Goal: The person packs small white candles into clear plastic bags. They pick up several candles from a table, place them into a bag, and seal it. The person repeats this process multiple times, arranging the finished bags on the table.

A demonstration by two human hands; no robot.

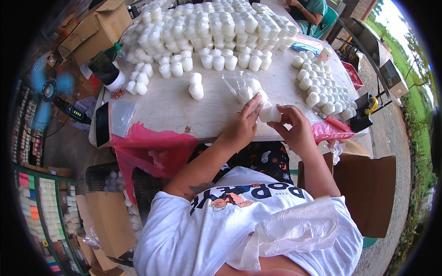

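Note:
In front of me on the table, a clear plastic bag (231,83) lies with a few short white candles (252,87) inside it. My left hand (242,123) has its fingers closed along the near side of this bag, by its mouth. Between the thumb and fingers of my right hand (296,127) is a single white candle (270,114), tipped on its side with one end toward the bag. Left of the bag stands a small pair of candles (196,90). Part of the bag's mouth is hidden behind my left fingers.
Stacked bagged candles (207,27) fill the table's far side. Loose candles (317,87) stand in rows at right, near a tape dispenser (363,112). A phone (103,124) and pink plastic (154,149) lie at the left edge. Another person (313,14) sits at far right.

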